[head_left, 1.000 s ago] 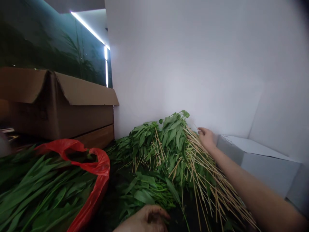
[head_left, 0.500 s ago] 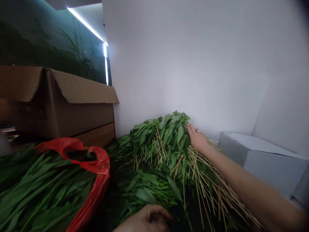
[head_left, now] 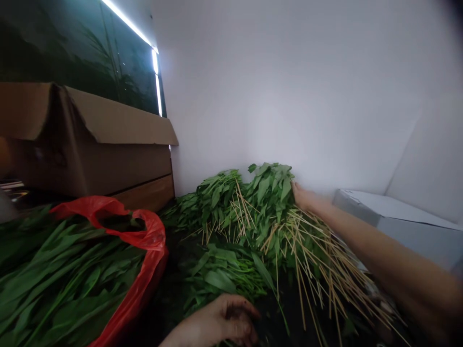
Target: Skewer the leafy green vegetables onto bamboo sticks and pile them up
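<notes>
Your left hand (head_left: 222,319) was curled, just beside the small green bunch (head_left: 220,278). Next to the thin sticks (head_left: 334,265), your right arm (head_left: 365,236) reached far out, your right hand (head_left: 304,196) at the edge of the leafy pile (head_left: 267,188). I couldn't tell if they pinched anything.

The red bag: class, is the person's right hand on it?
No: the right hand is at the leaf pile near the wall, apart from the red bag.

Head-worn view, close, forward-down across greens (head_left: 271,190) toward wall (head_left: 289,86).
</notes>
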Available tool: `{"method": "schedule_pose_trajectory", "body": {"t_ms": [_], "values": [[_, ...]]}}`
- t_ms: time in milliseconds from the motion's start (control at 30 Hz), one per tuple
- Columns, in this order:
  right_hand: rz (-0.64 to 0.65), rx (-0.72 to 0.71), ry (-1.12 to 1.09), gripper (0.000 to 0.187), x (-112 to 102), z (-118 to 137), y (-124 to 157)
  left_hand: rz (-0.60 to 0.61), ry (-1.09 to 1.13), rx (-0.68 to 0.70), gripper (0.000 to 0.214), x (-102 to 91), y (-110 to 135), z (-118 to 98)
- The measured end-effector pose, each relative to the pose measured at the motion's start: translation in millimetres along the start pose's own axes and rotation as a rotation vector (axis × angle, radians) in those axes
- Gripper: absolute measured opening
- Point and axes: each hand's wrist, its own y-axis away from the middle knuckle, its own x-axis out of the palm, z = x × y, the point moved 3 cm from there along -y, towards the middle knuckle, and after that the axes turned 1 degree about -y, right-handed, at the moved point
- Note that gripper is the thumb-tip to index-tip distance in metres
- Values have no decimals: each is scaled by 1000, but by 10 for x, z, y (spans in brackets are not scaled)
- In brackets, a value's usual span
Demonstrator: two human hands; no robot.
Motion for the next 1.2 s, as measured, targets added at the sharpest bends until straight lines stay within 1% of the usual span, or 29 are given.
{"method": "schedule_pose_trajectory", "body": {"t_ms": [133,233,333,433,500,567,600,633,667,700,733,833,900,933,967,1033,1133,1200], "values": [[67,-18,36,36,-122,-64,17,1,-5,16,46,41,55,-108],[100,-7,48,35,-220,-92,103,-31,13,33,41,68,115,-242],[79,-1,58,36,-425,-137,256,-145,72,79,34,58,155,-379],[-25,-36,59,35,-728,-178,499,-298,121,177,30,5,187,-505],[-104,-74,49,34,-916,-168,735,-389,109,220,30,-34,208,-563],[-194,-123,29,35,-1053,-112,1036,-433,49,246,31,-48,222,-600],[-318,-197,-12,34,-1121,-58,1215,-433,11,246,31,-42,224,-608],[-416,-281,-47,33,-1164,2,1403,-420,-25,240,31,-29,223,-610],[-486,-358,-76,32,-1186,58,1593,-402,-57,230,31,-13,218,-607],[-510,-436,-89,30,-1185,111,1775,-386,-83,218,30,3,212,-601],[-526,-478,-96,28,-1174,146,1945,-374,-105,208,30,17,205,-595],[-509,-470,-96,29,-1103,126,2356,-367,-162,213,29,40,184,-586],[-485,-438,-116,31,-1055,4,2562,-354,-196,236,27,50,168,-583],[-486,-396,-126,30,-1037,-96,2648,-341,-211,244,27,55,161,-576],[-482,-345,-129,30,-1018,-220,2725,-328,-223,246,26,58,153,-565],[-458,-195,-105,29,-977,-538,2860,-303,-249,233,26,54,136,-527],[-264,49,-47,35,-855,-1124,3052,-278,-300,214,25,18,108,-464],[-142,214,-16,38,-755,-1525,3206,-295,-307,208,25,-22,89,-439]]}}
